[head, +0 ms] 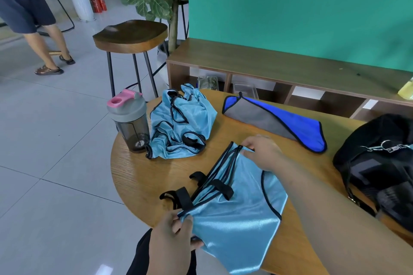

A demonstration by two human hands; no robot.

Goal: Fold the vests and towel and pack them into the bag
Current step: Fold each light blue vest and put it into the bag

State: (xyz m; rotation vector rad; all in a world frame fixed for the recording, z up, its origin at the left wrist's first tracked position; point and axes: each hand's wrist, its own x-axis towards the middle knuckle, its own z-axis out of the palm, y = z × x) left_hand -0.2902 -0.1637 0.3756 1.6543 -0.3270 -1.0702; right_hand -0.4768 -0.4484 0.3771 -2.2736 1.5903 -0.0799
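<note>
Blue vest (pixel 234 225) at 6 o'clock on desk (pixel 145 174), half folded; left hand (pixel 172 239) pinches near corner; right hand (pixel 266 152) pinches far corner; fabric probably thin, limp, slippery; better hold at black trim; bag (pixel 380 163) at 3 o'clock.

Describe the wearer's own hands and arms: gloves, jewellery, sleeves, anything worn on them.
The left hand and the right hand are bare: no gloves, rings or watch show. The right forearm is uncovered as far as the frame reaches, with no sleeve in view. Of the left arm only the wrist shows, also uncovered, with a dark garment beside it.
</note>
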